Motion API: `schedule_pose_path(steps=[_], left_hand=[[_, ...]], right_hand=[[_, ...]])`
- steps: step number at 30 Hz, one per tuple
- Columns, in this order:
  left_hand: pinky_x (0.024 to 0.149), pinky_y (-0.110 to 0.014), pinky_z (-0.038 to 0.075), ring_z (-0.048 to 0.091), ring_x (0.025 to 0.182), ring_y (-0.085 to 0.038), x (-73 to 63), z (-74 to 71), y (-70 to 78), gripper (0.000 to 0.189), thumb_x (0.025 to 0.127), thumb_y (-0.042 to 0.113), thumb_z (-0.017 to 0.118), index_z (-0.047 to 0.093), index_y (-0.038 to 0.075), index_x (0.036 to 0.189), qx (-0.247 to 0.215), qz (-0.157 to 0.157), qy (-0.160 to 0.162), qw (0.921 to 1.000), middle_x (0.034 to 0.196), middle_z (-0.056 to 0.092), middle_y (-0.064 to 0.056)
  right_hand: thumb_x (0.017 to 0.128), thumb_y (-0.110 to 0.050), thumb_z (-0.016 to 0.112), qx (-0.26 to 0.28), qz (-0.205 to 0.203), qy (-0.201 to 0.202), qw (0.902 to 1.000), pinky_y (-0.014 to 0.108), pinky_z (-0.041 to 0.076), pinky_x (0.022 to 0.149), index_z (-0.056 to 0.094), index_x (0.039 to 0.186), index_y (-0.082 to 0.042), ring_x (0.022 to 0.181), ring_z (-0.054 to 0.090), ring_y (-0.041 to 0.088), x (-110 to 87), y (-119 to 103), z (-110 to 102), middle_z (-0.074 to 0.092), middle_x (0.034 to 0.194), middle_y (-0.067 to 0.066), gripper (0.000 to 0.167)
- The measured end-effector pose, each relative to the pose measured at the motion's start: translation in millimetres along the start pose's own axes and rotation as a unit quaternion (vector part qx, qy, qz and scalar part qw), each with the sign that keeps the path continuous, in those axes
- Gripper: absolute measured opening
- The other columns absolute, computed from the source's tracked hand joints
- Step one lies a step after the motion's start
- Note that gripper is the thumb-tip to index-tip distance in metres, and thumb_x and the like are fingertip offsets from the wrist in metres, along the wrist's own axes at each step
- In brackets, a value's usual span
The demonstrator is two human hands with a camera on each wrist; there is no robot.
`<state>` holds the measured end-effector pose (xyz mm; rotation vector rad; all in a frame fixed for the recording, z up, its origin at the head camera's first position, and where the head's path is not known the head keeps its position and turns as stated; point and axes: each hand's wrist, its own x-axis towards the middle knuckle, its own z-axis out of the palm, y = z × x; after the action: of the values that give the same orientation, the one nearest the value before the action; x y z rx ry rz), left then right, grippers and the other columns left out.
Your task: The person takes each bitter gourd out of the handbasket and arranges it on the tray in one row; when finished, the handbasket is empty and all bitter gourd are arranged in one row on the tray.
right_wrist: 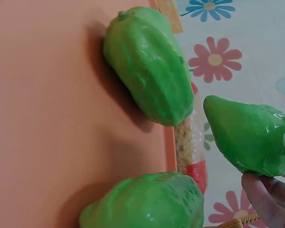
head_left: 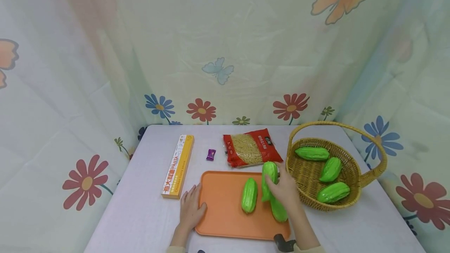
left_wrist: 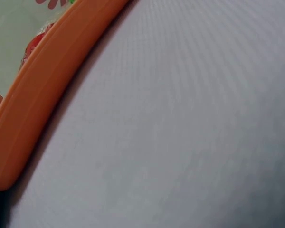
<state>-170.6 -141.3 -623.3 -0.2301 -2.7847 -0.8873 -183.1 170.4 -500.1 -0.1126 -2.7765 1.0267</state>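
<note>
My right hand (head_left: 285, 187) grips a green ridged gourd (head_left: 269, 175), held up over the right side of the orange tray (head_left: 221, 221). In the right wrist view the held gourd (right_wrist: 251, 135) has its tapered end pointing left, thumb and fingers at its thicker end. Two more gourds lie on the tray: one near the middle (head_left: 249, 195), the other at the right (head_left: 279, 209), partly covered by the held one. My left hand (head_left: 191, 208) rests at the tray's left edge, fingers extended and thumb over the rim. Mostly tablecloth and tray side fill the left wrist view.
A wicker basket (head_left: 303, 180) with a tall handle stands at the right, three green gourds inside. Behind the tray lie a red bag of pasta (head_left: 246, 147) and a small purple wrapped candy (head_left: 211, 154). A yellow and white pasta box (head_left: 178, 167) lies left of the tray.
</note>
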Motion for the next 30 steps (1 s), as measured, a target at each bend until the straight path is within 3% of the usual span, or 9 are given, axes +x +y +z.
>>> schedule_pose_path(steps=[5,17,30], left_hand=[[0.106,-0.047,0.011,0.032,0.13,-0.026,0.6,0.6,-0.7,0.066,0.079,0.021,0.058,0.036,0.007,0.14,0.0,0.0,-0.001,1.0,0.138,0.043,-0.009],[0.106,-0.047,0.013,0.033,0.129,-0.026,0.0,0.6,-1.0,0.066,0.079,0.02,0.057,0.037,0.006,0.139,0.003,0.006,0.003,1.0,0.137,0.044,-0.009],[0.106,-0.047,0.012,0.033,0.129,-0.026,-0.2,0.8,-1.5,0.065,0.079,0.02,0.058,0.037,0.007,0.139,0.003,0.007,0.006,0.9999,0.138,0.044,-0.008]], right_hand=[[0.084,-0.036,0.059,-0.009,-0.004,-0.01,0.9999,0.055,0.047,0.074,0.039,0.134,-0.005,0.098,0.056,0.041,-1.2,1.0,5.1,0.057,0.111,0.026,0.062],[0.084,-0.035,0.058,-0.036,0.006,-0.036,0.9987,0.056,0.047,0.076,0.038,0.135,-0.002,0.101,0.053,0.046,-6.4,7.4,18.2,0.054,0.116,0.029,0.064],[0.079,-0.031,0.063,-0.093,-0.025,0.008,0.9953,0.055,0.046,0.078,0.048,0.124,0.003,0.099,0.055,0.044,-10.0,5.7,32.6,0.056,0.112,0.028,0.058]])
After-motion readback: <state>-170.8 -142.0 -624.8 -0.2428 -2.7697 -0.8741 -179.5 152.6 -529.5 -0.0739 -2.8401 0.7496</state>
